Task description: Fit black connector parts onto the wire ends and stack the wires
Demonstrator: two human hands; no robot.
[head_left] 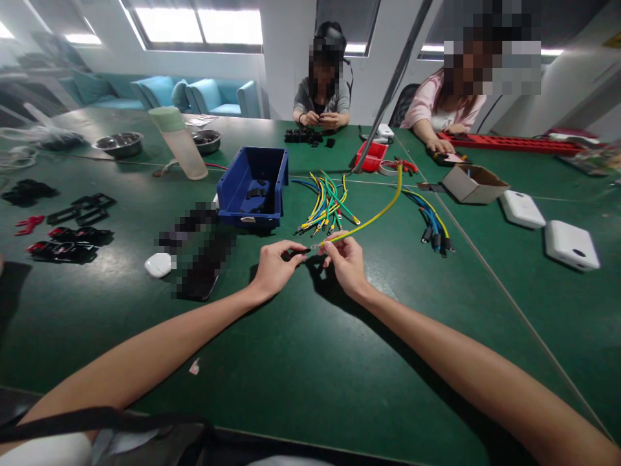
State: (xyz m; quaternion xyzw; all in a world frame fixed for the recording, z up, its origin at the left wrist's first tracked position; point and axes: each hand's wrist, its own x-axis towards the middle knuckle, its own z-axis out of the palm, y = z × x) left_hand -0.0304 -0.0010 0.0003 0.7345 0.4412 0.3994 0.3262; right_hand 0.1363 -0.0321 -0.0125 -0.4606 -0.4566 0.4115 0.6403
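Note:
My right hand (pixel 345 259) pinches a yellow cable (pixel 383 213) near its lower end; the cable arcs up and to the right. Close beside it, my left hand (pixel 277 266) is closed on a small black piece (pixel 301 252) that meets the metal tip of the cable. Whether the two are joined is too small to tell. Just beyond my hands lies a bunch of yellow, green and blue cables (pixel 327 200). A second bundle of blue and yellow cables (pixel 433 223) rests to the right.
A blue bin (pixel 252 217) with black parts stands beyond my left hand. Around it are a bottle (pixel 182 145), metal bowls (pixel 119 145) and a white case (pixel 159 265). White boxes (pixel 572 244) and an open carton (pixel 473 184) sit right. Two people work across the green table (pixel 301 362).

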